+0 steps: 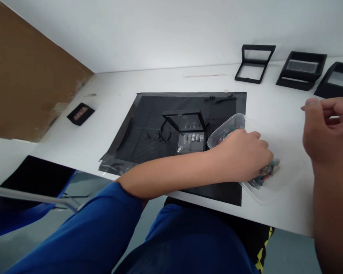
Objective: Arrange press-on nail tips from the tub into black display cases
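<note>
My left hand (244, 154) reaches across to a clear plastic tub (230, 123) of small colourful pieces. Its fingers are curled down into the tub; what they hold, if anything, is hidden. At the right edge my right hand (330, 127) hovers above the white table, thumb and fingers pressed together, with a tiny tip at the thumb too small to make out. Left of the tub stands an open black case (191, 142) with a clear lid and several small shiny nail-like pieces in it, partly behind my left forearm.
Under the case lies a black mat (148, 110) taped to the table (108, 91). Three black frames, one here (253, 64), stand at the back right. A small black box (80, 113) sits at the left. A blue-edged chair (37, 179) is at the lower left.
</note>
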The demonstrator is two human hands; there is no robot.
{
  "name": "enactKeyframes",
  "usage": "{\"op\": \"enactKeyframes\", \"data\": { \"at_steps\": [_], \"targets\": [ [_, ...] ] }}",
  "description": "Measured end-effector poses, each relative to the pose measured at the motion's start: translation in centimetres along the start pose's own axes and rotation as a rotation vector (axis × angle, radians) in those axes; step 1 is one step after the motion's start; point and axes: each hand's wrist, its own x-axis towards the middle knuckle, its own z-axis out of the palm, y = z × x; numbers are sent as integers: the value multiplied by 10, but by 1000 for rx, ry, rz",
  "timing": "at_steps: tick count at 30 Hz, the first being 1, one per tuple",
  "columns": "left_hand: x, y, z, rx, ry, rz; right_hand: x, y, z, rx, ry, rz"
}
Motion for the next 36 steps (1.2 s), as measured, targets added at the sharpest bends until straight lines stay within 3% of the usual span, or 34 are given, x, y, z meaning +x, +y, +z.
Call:
{"op": "enactKeyframes", "data": {
  "at_steps": [5,8,12,24,30,36],
  "targets": [
    [-4,2,-4,-35,25,-31,6,20,4,-96,29,-7],
    [0,-1,-2,-84,36,49,8,27,6,-63,40,47],
    [11,-6,6,-172,21,143,7,24,6,-27,32,17],
    [10,-5,10,-254,82,136,4,17,11,47,18,71],
    [1,-12,0,-488,235,132,4,9,8,107,-11,90],
    [7,-9,-2,-316,187,150,3,8,7,100,-25,46]
  ]
}}
